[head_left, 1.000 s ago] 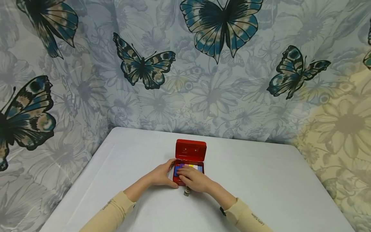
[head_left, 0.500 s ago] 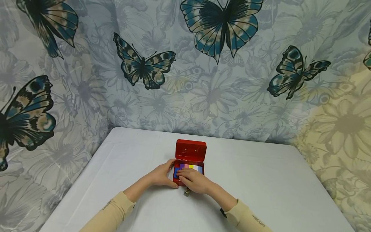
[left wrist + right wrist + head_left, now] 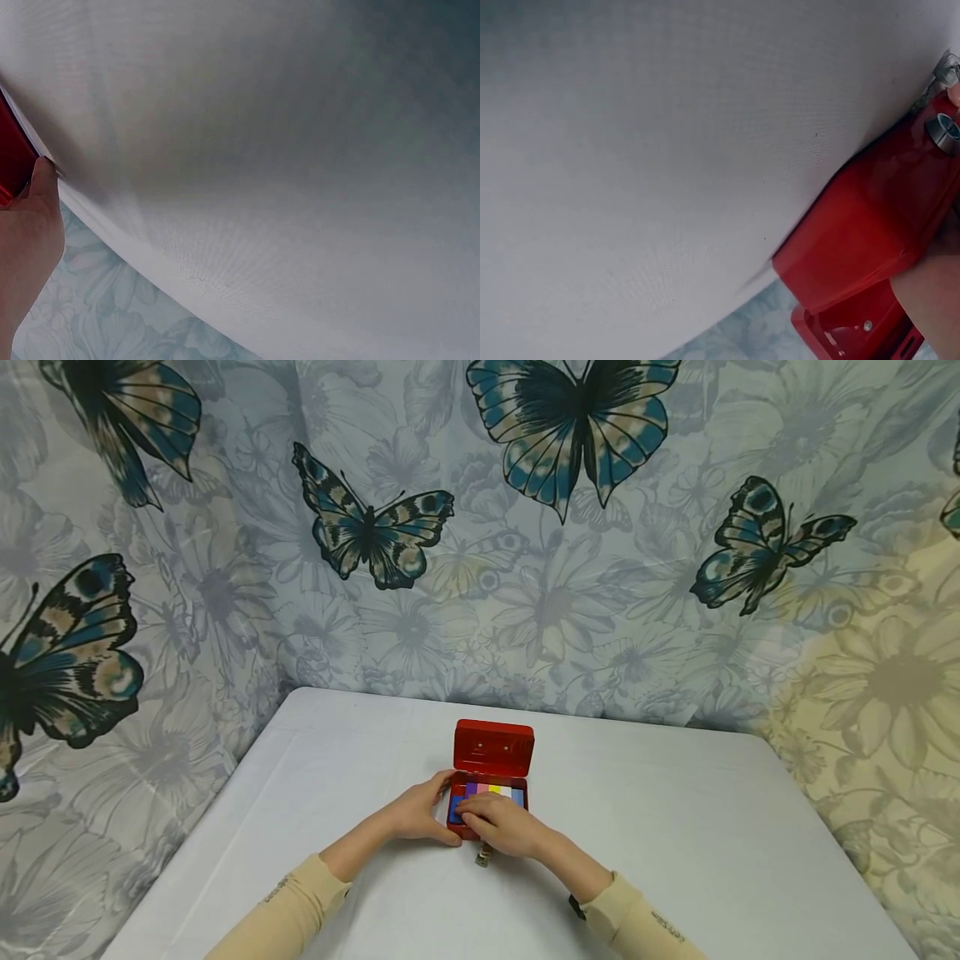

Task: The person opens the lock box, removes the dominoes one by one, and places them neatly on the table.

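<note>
Right hand (image 3: 501, 827) fingers have drawn slightly back since the earlier frame, baring more of the coloured strips (image 3: 482, 788); whether they pinch one, I cannot tell. Beneath them sits the red box (image 3: 493, 752), gripped by the left hand (image 3: 412, 812), thumb and fingers spread. Its shell looks stiff and perhaps slippery; side walls should hold best.

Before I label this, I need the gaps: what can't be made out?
Head: near part of the coloured pieces, under the right hand.
Head: what the metal item by the red box is; too small.
Left wrist: most of the box, past the left edge.
Right wrist: most of the right hand, past the right edge.
</note>
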`<state>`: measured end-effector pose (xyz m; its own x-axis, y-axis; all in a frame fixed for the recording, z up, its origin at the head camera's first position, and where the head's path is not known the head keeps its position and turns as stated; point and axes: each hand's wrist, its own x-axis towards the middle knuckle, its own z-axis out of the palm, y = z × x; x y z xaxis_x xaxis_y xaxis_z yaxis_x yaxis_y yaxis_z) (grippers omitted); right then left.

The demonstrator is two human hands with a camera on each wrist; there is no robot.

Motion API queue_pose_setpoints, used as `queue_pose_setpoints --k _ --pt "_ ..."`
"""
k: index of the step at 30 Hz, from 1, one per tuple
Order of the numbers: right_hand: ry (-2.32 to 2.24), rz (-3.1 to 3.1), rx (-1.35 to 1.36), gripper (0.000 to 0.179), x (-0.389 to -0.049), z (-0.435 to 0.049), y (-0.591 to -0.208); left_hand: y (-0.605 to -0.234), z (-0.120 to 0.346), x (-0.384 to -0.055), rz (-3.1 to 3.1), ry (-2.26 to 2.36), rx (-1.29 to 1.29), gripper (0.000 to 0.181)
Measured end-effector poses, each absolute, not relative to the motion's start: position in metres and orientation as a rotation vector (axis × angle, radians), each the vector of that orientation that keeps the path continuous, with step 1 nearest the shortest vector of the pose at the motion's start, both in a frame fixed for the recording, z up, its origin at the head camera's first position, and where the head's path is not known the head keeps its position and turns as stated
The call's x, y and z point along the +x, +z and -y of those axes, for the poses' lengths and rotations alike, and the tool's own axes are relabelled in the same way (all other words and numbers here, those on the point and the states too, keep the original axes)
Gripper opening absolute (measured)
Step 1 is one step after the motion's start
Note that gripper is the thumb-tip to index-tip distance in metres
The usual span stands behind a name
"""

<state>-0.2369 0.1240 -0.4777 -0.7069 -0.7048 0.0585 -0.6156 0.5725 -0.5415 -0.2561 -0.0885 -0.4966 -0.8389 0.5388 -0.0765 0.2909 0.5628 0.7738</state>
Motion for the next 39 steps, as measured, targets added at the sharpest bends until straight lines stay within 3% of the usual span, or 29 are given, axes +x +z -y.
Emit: queue_pose_setpoints --k 6,39 --pt "-0.821 -2.703 -1.142 0.027 -0.244 -0.122 -0.475 -0.497 0.089 -0.257 -2.509 1.140 0.682 0.104" --pt "-0.551 -2.771 -1.162 0.043 -0.265 -0.110 -0.477 -0.502 0.091 -0.259 -2.501 1.164 0.706 0.105"
